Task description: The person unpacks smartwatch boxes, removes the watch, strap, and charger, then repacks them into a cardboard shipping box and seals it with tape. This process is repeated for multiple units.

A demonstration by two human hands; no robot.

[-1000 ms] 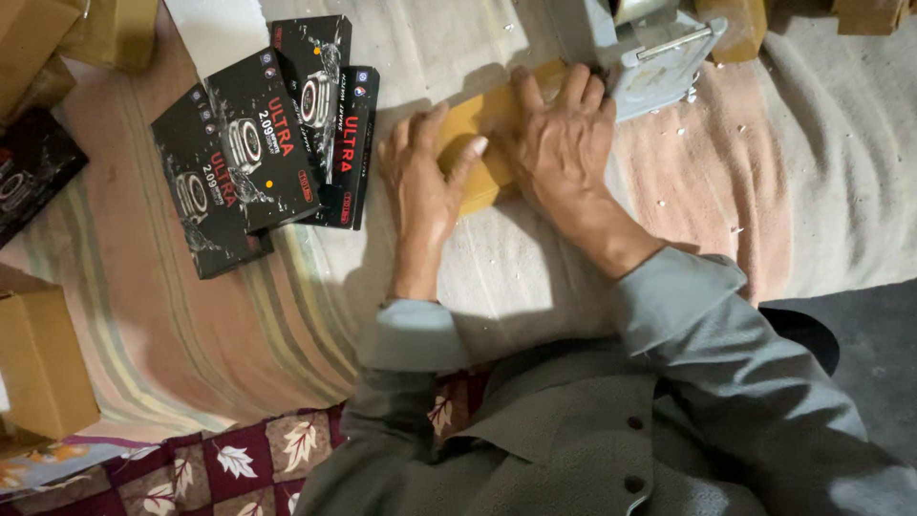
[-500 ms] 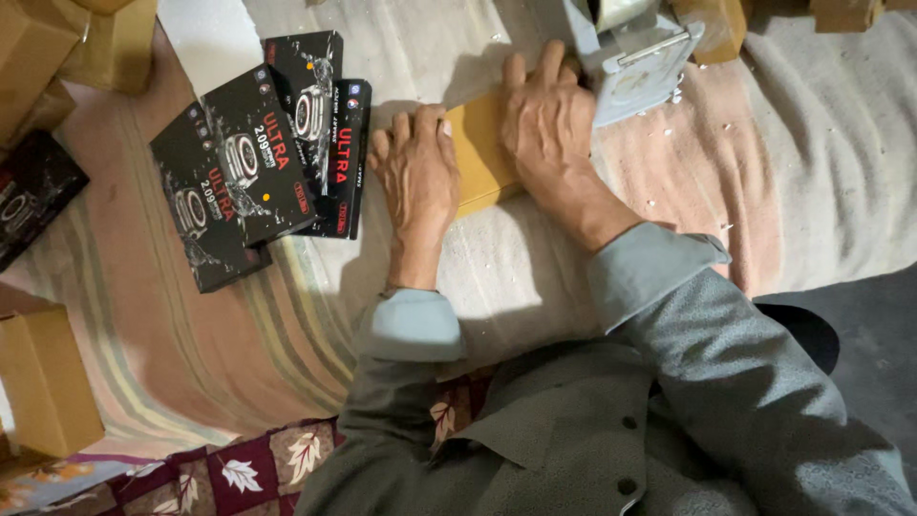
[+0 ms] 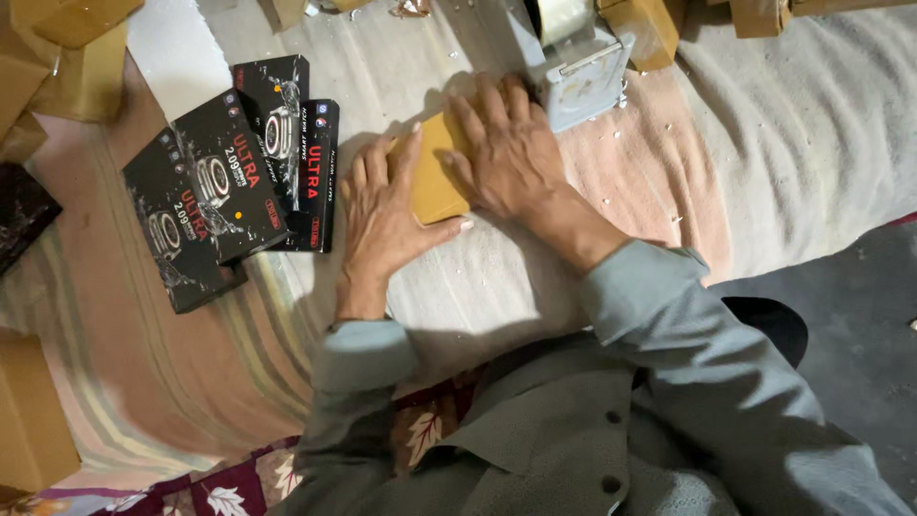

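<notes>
From the head camera, both hands lie flat with fingers spread on a small tan parcel [image 3: 435, 177] that rests on the pale blanket [image 3: 478, 287]: the left hand [image 3: 382, 215] covers its near-left edge, and the right hand [image 3: 506, 153] presses down on its far side. A grey tape dispenser [image 3: 583, 81] sits just beyond the right hand's fingertips, and a fanned stack of black printed boxes [image 3: 234, 182] lies near the left hand.

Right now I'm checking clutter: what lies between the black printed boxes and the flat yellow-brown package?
Head view: only the left hand, resting on the striped cloth, separates the black printed boxes from the flat yellow-brown package.
</notes>
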